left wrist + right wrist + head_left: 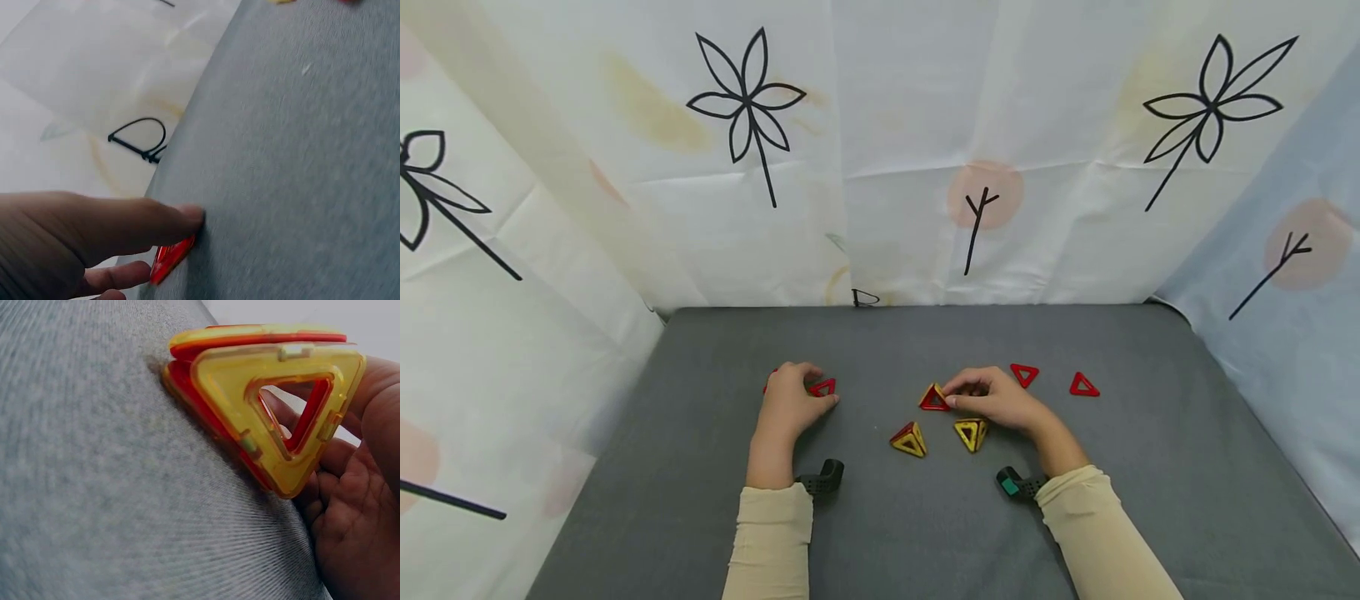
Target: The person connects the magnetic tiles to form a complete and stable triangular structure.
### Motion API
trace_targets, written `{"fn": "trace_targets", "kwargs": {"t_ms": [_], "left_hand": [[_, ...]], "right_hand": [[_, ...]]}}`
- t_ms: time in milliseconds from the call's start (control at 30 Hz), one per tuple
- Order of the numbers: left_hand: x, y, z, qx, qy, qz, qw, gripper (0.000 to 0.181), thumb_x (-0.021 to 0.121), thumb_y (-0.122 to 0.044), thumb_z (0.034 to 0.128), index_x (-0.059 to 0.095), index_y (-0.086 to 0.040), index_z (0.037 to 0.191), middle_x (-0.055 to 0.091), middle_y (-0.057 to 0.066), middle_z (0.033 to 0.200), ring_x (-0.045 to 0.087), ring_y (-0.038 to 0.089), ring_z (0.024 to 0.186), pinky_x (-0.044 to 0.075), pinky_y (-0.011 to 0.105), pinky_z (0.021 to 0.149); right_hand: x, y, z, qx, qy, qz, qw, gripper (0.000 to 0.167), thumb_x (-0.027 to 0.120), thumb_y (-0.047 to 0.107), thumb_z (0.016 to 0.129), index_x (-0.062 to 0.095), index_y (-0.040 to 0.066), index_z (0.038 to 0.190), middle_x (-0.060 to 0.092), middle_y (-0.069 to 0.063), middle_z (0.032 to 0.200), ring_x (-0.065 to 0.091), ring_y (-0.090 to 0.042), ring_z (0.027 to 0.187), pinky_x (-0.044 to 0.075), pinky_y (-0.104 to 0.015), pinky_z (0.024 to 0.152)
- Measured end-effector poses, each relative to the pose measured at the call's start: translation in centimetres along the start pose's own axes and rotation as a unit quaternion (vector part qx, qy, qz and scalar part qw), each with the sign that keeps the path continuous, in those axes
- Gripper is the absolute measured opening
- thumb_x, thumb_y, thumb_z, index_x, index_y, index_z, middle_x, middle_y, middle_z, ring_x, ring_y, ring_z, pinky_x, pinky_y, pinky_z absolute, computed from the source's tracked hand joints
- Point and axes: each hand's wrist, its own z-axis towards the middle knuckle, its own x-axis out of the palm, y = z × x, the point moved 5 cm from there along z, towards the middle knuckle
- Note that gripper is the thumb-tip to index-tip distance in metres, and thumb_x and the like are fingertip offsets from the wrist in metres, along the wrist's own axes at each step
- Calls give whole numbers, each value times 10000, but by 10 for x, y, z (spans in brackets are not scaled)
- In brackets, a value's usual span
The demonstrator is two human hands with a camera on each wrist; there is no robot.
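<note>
My left hand point(790, 404) is at the left of the grey table, pinching a red triangular magnetic tile point(167, 261) between thumb and finger. In the head view this tile point(823, 387) shows by the thumb, and a bit of red peeks out past the hand's far side. My right hand point(1000, 398) pinches the right edge of a red and yellow pyramid of magnetic tiles point(933, 400). Just below that hand sits a yellow-faced pyramid point(972, 433). A tile pyramid point(219, 381) with yellow and red sides looms in front of the fingers in the right wrist view.
Another red and yellow pyramid point(909, 442) stands nearer the body, between the hands. Two loose red triangle tiles point(1024, 375) lie beyond and right of the right hand, the farther tile point(1084, 385) on its own. A patterned curtain point(910, 167) borders the table's back.
</note>
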Motion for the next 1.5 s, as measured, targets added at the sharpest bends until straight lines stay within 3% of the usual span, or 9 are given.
{"fn": "trace_targets", "kwargs": {"t_ms": [233,400,567,633,833,1033,1267,1500], "left_hand": [[-3,2,2,-19,90,-153,9998,367,883,-175,862,770,2,1162,715,175,1154,659,314,1021,580,485,849],[2,1,1,-34,158,-208,9997,340,862,-160,884,765,-31,1182,677,155,1203,619,285,1058,562,484,884],[6,-7,2,111,126,-277,9995,318,831,-160,898,767,-73,1197,688,137,1221,625,284,1071,554,507,898],[9,-11,3,168,130,-436,9988,311,824,-152,893,770,-88,1193,707,123,1207,639,267,979,560,471,838],[23,-24,2,399,250,-917,9947,284,816,-153,888,797,-148,1171,718,72,1228,611,238,914,523,402,760],[40,-42,0,838,724,-1161,9870,177,814,-168,894,815,-178,1070,717,37,1136,539,179,794,471,341,704],[59,-60,-4,1261,1426,-1350,9724,118,806,-187,906,832,-172,1020,735,33,1047,522,153,640,468,322,612],[71,-71,-6,1511,1745,-1479,9617,120,792,-203,917,843,-154,1013,723,25,931,492,109,535,446,283,524]], "right_hand": [[0,4,2,-186,53,-13,9998,180,760,127,989,812,90,1157,770,-108,1097,613,-126,794,518,-265,721],[2,3,1,-163,87,72,9998,160,766,121,986,812,88,1135,764,-115,1084,609,-121,786,518,-262,711],[2,2,1,-193,54,107,9997,150,769,119,983,813,88,1122,763,-116,1082,609,-121,789,517,-261,712],[1,1,2,-199,34,93,9998,146,771,119,981,813,91,1118,764,-113,1081,611,-119,793,518,-260,713],[2,0,2,-140,-20,-3,9999,132,769,132,986,813,104,1107,760,-95,1069,600,-112,782,512,-261,709],[2,1,1,-47,-51,-60,10000,131,764,140,989,809,114,1109,746,-84,1040,604,-120,770,515,-267,705],[0,1,2,-39,-94,-93,9999,129,755,150,998,806,118,1112,733,-82,1045,611,-137,770,519,-276,712],[2,2,1,-14,-58,-91,9999,126,751,149,1001,806,119,1111,731,-84,1030,619,-141,774,522,-281,714]]}}
